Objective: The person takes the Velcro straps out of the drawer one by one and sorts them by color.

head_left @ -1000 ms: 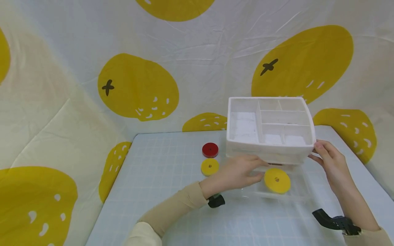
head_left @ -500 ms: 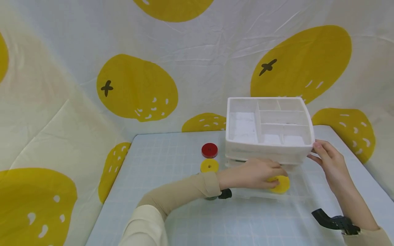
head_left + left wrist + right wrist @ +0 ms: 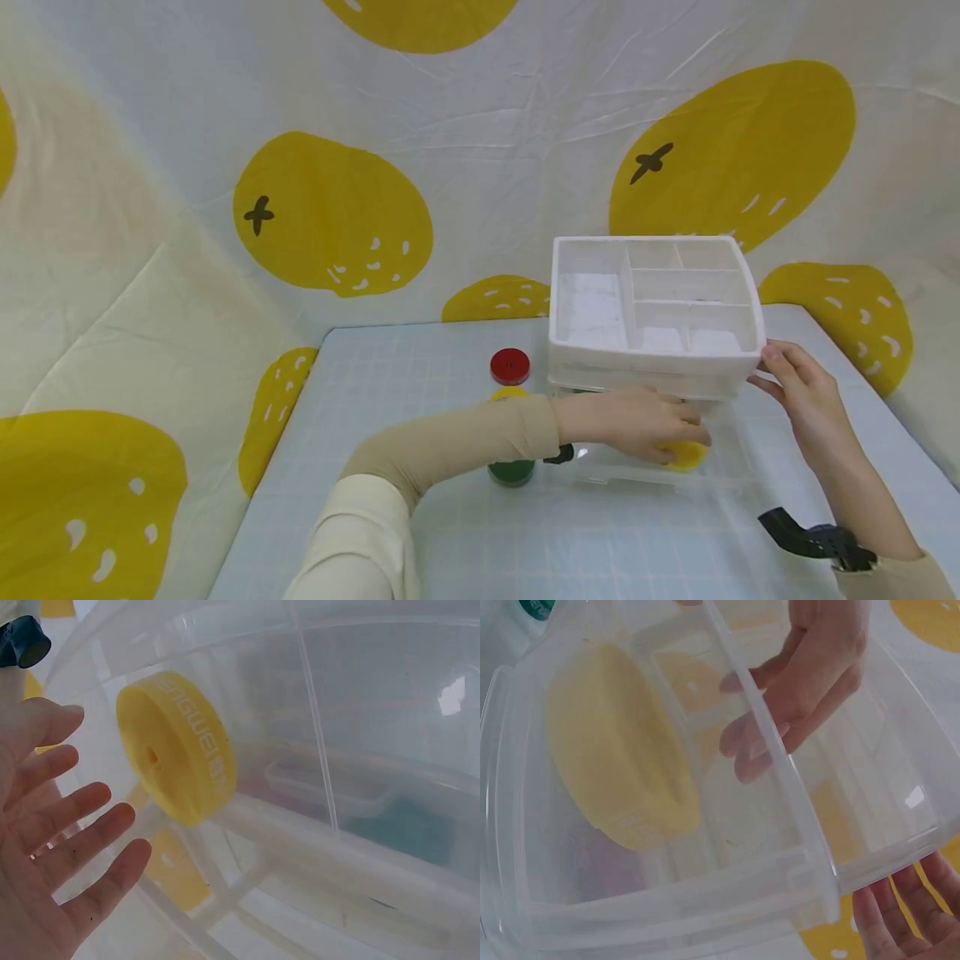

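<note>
Left hand (image 3: 643,425) is hovering, fingers spread and gripping nothing, beside a thick yellow roll (image 3: 176,750) (small centre hole, white rim lettering) that's sitting in the clear drawer (image 3: 726,457); right hand (image 3: 812,400), fingers nearly straight, is touching the white organizer (image 3: 656,351).

A screened-off corner with a desk (image 3: 465,542), in what sort of building cannot be told; cream-white cloth (image 3: 487,200) printed with big yellow fruit (image 3: 333,212) hangs behind the desk and round its left and right sides, creased and filling the background; the desk top is pale blue with a faint white grid; the white plastic storage box (image 3: 652,367), with small compartments and a clear drawer (image 3: 726,457), is of the everyday kind found in homes or offices.
</note>
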{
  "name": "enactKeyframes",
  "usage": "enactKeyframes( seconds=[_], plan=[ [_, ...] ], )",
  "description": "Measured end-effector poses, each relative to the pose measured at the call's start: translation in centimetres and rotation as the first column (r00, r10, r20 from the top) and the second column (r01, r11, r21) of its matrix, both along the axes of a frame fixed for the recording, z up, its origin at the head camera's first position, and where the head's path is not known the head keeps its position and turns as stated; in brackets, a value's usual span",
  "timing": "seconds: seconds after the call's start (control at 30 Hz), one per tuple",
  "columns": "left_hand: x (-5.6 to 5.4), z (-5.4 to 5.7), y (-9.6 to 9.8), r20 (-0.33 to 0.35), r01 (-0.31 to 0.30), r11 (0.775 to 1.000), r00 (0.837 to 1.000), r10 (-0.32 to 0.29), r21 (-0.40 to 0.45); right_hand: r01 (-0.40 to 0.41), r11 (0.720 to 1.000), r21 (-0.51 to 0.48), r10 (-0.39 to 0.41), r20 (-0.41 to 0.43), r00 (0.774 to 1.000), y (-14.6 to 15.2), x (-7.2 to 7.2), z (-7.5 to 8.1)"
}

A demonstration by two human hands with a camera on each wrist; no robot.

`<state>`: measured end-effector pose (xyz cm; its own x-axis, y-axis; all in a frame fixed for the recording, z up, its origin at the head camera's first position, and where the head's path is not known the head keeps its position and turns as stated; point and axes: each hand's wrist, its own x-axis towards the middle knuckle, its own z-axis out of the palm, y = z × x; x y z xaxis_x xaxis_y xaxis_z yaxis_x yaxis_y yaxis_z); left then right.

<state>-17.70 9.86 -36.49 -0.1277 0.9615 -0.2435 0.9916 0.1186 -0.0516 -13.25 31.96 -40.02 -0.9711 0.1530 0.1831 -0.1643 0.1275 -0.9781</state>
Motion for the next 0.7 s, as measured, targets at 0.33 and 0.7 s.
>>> enactKeyframes(
  seconds=[0.33,0.7],
  plan=[
    [-0.6,-1.2,1.0,-0.002,0.035,0.998,0.999,-0.035,-0.059,0.016,0.999,0.040,-0.018,0.028,0.999,0.2,0.0,0.0],
    [-0.5,-2.1,1.4,-0.080,0.012,0.987,0.996,-0.025,-0.160,0.030,0.996,0.080,-0.033,0.040,0.999,0.2,0.0,0.0]
  ],
)
